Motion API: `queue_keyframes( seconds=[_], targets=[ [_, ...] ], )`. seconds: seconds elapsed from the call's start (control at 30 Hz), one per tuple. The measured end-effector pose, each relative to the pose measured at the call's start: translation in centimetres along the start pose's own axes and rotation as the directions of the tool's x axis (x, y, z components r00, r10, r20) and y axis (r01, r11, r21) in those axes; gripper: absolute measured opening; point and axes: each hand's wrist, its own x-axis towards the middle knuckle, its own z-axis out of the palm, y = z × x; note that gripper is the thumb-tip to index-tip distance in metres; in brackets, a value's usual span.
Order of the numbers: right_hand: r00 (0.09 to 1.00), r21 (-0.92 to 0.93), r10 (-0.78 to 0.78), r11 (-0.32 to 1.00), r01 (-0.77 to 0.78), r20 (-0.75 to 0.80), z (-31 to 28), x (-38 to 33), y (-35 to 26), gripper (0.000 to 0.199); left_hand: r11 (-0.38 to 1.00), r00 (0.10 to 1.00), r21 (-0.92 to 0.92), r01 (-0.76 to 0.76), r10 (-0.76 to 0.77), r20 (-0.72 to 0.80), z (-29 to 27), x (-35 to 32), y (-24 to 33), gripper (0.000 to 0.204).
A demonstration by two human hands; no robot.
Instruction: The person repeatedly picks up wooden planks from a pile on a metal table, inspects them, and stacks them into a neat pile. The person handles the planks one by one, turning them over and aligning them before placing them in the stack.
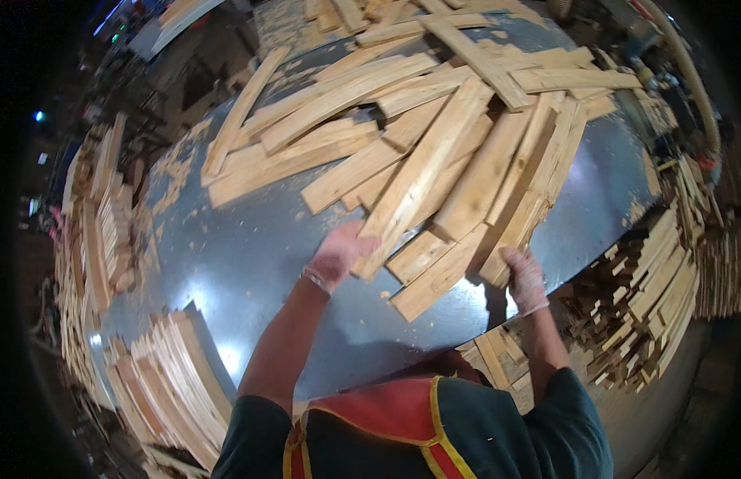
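Note:
Both of my hands wear pale gloves and reach over a grey metal table point(330, 343). My left hand point(339, 254) grips the near end of a long wooden board point(418, 177), which slants up and away over the pile. At the right, my right hand point(524, 278) has its fingers closed on the near end of another wooden board point(538, 195) with a rough, bark-like edge. Between these two lie several more boards, among them a wide one point(485, 177) and a lower one point(438, 279). The fingertips under both held boards are hidden.
A loose pile of planks point(330, 104) covers the far part of the table, with sawdust around it. Stacked strips point(167, 383) stand at the near left, and another stack point(99, 239) farther left. More sticks point(650, 287) are piled right of the table. A hose point(694, 80) curves at the far right.

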Motion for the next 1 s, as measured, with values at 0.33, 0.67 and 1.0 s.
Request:
queue_keyframes(
  seconds=[0.33,0.67,1.0],
  targets=[
    [0.8,-0.256,0.4,0.914,-0.314,0.447,14.3,-8.0,9.5,0.052,0.937,0.903,-0.203,0.285,-0.333,-0.272,0.5,-22.8,-18.2,0.018],
    [0.684,-0.266,0.579,0.814,-0.517,0.444,18.9,-16.7,20.8,0.051,0.86,0.475,0.452,0.238,0.302,-0.826,1.6,-42.4,-31.5,0.014],
    [0.722,-0.449,-0.016,0.774,0.447,0.691,34.9,-4.2,3.1,0.044,0.458,0.259,0.265,0.849,0.077,-0.963,-1.5,-51.0,-42.2,0.071]
  ],
)
